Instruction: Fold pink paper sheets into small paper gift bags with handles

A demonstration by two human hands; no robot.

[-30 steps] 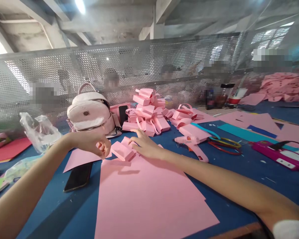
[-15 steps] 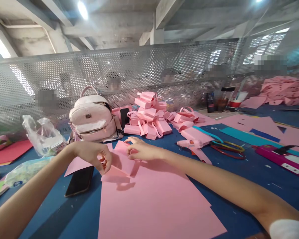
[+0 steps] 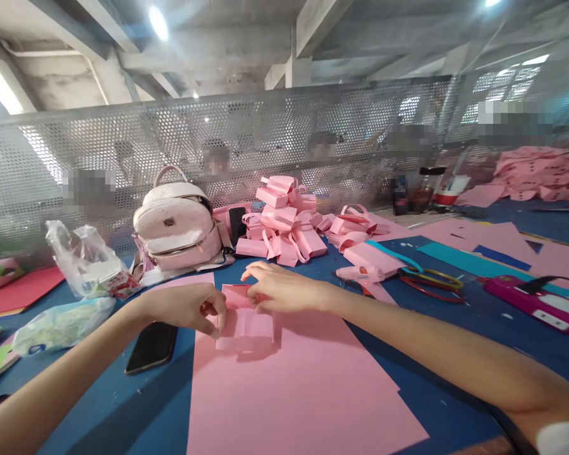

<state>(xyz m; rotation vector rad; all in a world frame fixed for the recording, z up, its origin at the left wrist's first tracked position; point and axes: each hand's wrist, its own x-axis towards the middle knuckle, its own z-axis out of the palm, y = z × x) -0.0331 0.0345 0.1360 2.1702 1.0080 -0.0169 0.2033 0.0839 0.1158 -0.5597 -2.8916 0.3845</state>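
Observation:
A small folded pink paper piece [image 3: 246, 328] stands over large pink sheets [image 3: 294, 392] on the blue table. My left hand [image 3: 196, 308] pinches its left edge between thumb and fingers. At its upper right side is my right hand [image 3: 282, 287], fingers bent and closed on the paper, the thumb partly hidden. Behind my hands rises a heap of folded pink paper boxes with strips [image 3: 287, 221]. A pink glue gun [image 3: 360, 273] lies to the right, beside another folded pink box.
A black phone [image 3: 152, 347], plastic bags [image 3: 64, 322] and a pale backpack [image 3: 177, 221] are on the left. Scissors [image 3: 436, 284], a magenta device [image 3: 535, 303] and cut paper lie right. A perforated metal screen [image 3: 265, 126] stands behind; people show beyond it.
The small paper piece has turned, its folded front now facing me more squarely. Both hands have shifted slightly right with it.

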